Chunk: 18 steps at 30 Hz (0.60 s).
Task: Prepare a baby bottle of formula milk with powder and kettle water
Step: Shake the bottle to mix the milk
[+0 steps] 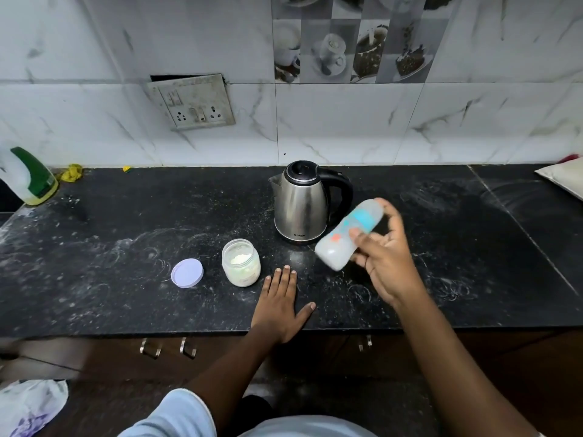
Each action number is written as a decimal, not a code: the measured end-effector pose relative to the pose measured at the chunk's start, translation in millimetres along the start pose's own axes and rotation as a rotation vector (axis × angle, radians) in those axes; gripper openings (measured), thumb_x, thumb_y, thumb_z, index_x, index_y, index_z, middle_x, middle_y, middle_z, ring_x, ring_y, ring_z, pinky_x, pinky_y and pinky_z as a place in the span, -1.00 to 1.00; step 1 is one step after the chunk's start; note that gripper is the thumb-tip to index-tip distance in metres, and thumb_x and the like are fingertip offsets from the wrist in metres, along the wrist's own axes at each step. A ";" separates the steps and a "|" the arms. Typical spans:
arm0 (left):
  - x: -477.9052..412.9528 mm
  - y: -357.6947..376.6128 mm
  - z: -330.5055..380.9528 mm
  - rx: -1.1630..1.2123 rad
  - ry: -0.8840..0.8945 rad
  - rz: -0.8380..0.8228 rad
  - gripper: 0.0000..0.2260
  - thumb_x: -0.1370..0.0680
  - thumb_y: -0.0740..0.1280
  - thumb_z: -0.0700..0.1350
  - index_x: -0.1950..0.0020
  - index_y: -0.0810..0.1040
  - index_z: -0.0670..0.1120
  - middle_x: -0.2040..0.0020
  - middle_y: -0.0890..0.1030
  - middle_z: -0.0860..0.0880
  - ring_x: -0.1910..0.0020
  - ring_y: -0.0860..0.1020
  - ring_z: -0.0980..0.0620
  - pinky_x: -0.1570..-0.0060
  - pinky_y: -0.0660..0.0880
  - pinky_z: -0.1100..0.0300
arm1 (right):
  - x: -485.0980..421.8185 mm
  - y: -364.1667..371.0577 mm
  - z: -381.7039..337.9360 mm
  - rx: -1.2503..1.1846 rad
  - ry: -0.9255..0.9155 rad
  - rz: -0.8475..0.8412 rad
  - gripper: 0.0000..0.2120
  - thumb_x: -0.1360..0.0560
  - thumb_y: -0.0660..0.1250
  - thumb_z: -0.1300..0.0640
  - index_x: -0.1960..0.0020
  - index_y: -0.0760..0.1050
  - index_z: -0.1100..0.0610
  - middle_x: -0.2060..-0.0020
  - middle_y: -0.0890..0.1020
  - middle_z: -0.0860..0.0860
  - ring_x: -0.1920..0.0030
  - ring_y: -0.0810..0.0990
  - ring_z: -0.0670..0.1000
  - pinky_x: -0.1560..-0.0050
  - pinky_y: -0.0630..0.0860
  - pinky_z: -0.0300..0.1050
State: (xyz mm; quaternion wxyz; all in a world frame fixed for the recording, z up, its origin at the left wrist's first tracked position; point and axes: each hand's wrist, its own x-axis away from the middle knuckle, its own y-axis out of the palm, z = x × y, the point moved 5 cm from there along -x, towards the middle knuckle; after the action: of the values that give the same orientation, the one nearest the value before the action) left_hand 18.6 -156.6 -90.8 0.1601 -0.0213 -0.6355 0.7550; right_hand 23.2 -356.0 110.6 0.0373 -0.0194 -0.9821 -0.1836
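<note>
A pale blue sleeve (176,414) fills the bottom edge, nearest the lens. From it the left hand (280,307) reaches to the front edge of the black speckled stone counter (126,241) and lies flat there, fingers straight, holding nothing. The right hand (383,263) is raised above the counter's middle, thumb and fingers wrapped round a translucent plastic baby bottle with blue and orange markings (344,234). The bottle is tilted, its lower end pointing towards the left hand, and looks cloudy white inside. It is blurred, so cap and teat cannot be made out.

Just left of the flat hand stands an open clear plastic jar (241,266), partly full of white powder. Its round lilac lid (187,272) lies apart on the counter to the left. Behind the bottle stands a stainless steel kettle with a black lid and handle (299,206), lid down – its contents are hidden.

At the counter's far left corner a white and green spray bottle (30,178) is cut off by the frame. A pale, cushion-like object (564,178) is cut off at the far right.
</note>
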 end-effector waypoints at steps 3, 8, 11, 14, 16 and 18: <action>0.0 -0.3 0.3 -0.002 0.002 0.003 -0.11 -0.61 -0.19 0.46 -0.74 -0.22 -0.12 -0.76 -0.21 -0.10 -0.73 -0.28 -0.07 -0.69 -0.28 -0.07 | 1.2 4.7 0.1 0.108 0.001 -0.067 -0.32 -0.52 0.42 0.40 -0.46 0.30 -0.11 -0.09 0.72 0.19 -0.12 0.71 0.21 -0.03 0.68 0.18; 0.7 -1.3 0.6 0.002 0.001 0.004 -0.08 -0.57 -0.24 0.47 -0.75 -0.19 -0.12 -0.76 -0.20 -0.10 -0.73 -0.27 -0.07 -0.69 -0.27 -0.07 | 5.1 2.9 -1.2 0.000 -0.033 -0.003 -0.33 -0.49 0.43 0.33 -0.47 0.29 -0.09 -0.10 0.71 0.19 -0.13 0.71 0.20 -0.06 0.68 0.21; 0.3 -0.6 -0.1 0.004 0.000 0.005 -0.09 -0.57 -0.23 0.47 -0.74 -0.19 -0.12 -0.76 -0.20 -0.11 -0.73 -0.26 -0.08 -0.69 -0.27 -0.07 | 7.7 7.8 3.4 0.148 0.032 -0.116 -0.28 -0.48 0.45 0.32 -0.50 0.27 -0.10 -0.08 0.72 0.22 -0.16 0.70 0.29 -0.07 0.67 0.27; 1.0 -1.0 -0.2 0.002 0.003 0.002 -0.09 -0.57 -0.24 0.47 -0.74 -0.22 -0.11 -0.76 -0.21 -0.10 -0.72 -0.28 -0.07 -0.69 -0.27 -0.07 | 11.5 6.8 1.7 0.160 0.042 -0.133 -0.30 -0.45 0.47 0.28 -0.49 0.31 -0.08 -0.04 0.75 0.20 -0.09 0.72 0.27 -0.04 0.68 0.27; 1.2 -1.3 0.0 0.006 0.004 0.003 -0.08 -0.57 -0.25 0.47 -0.74 -0.21 -0.12 -0.75 -0.22 -0.10 -0.72 -0.28 -0.07 -0.69 -0.28 -0.07 | 9.1 -3.9 -3.3 0.012 -0.034 0.030 -0.35 -0.49 0.44 0.27 -0.49 0.31 -0.05 -0.05 0.75 0.11 -0.11 0.73 0.20 -0.01 0.69 0.22; 1.0 -1.0 -0.2 0.005 0.008 0.001 -0.08 -0.56 -0.26 0.47 -0.74 -0.20 -0.12 -0.75 -0.21 -0.11 -0.73 -0.27 -0.08 -0.69 -0.27 -0.08 | 10.5 -0.8 -2.9 0.077 -0.028 0.006 -0.33 -0.46 0.47 0.26 -0.48 0.32 -0.08 -0.04 0.75 0.15 -0.08 0.73 0.21 0.00 0.68 0.22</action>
State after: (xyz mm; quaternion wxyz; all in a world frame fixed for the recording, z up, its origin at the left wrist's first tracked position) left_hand 17.9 -156.0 -89.7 0.1624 -0.0240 -0.6328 0.7567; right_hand 12.9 -357.6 113.8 0.0247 -0.0235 -0.9888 -0.1454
